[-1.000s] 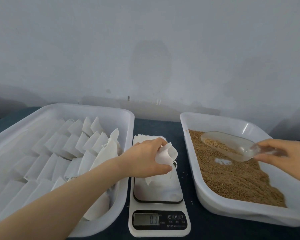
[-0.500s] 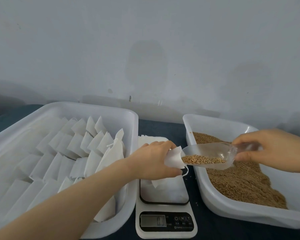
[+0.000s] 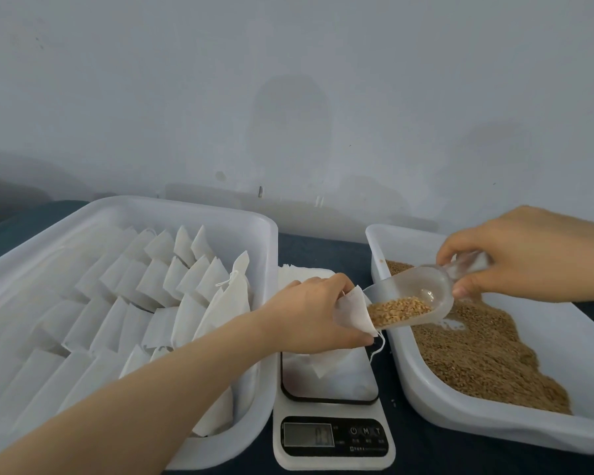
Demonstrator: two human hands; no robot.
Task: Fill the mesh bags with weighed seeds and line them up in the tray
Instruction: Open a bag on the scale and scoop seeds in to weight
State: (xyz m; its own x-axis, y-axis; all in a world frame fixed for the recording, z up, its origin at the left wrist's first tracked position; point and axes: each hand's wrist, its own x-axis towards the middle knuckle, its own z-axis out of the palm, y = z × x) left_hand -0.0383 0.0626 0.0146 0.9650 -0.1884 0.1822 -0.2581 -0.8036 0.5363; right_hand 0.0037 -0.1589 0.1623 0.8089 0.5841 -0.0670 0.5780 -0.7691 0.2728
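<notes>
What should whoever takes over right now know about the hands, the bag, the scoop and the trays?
Left hand holds a bag open above the scale. Right hand grips the scoop, lip at the bag's mouth, seeds in it not yet tipped in.
Done: rows of bags line the left tray.
Left: tip the seeds in, weigh (display too blurred to read), add the bag to the rows.
Spare bags lie on the scale; bulk seeds in the right tray.

Scale (image 3: 333,437) sits between two trays — bags (image 3: 158,282) left, seeds (image 3: 487,358) right.
</notes>
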